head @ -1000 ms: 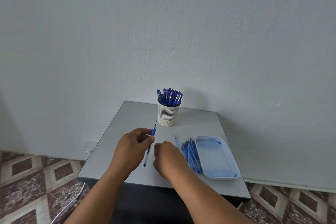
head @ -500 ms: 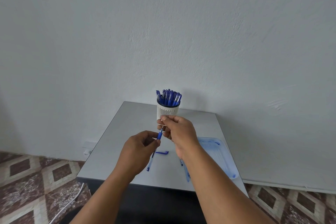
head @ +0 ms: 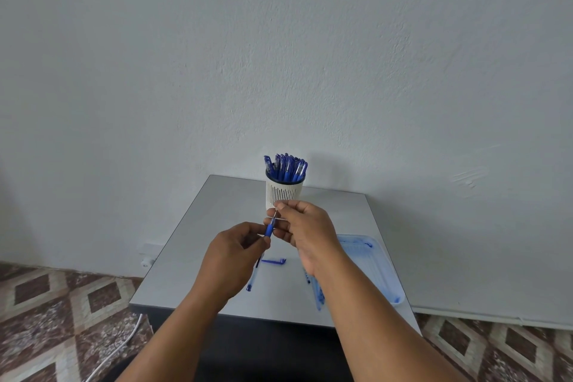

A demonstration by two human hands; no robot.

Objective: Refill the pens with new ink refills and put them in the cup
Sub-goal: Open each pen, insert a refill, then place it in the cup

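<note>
Left hand: the left hand (head: 235, 253) is raised above the table (head: 198, 245), its thumb and fingers curled in a pinch around the middle of a pen (head: 269, 230), just below the blue grip.
Right hand: the right hand (head: 305, 226) meets the left at the pen's upper end, fingertips pinched on the thin metal tip; the other fingers are curled loosely behind it.
Pen: it slants between the two hands, tip up toward the right hand, while its clear lower barrel emerges below the left hand and ends above the table.
Cup: a white slotted cup (head: 283, 192) packed with blue-capped pens (head: 286, 168) stands upright just beyond the right hand's fingertips.
Cap: a loose blue pen cap (head: 273, 261) lies on the table below and between the two hands.
Refills: a cluster of clear blue refills (head: 319, 295) lies on the table, partly hidden under the right wrist and forearm.
Tray: a pale blue-tinted tray (head: 375, 270) sits on the table to the right of the right forearm, just beside the refills.
Surroundings: a white cable (head: 124, 341) trails over patterned floor tiles (head: 46, 319) to the left of the left forearm.
</note>
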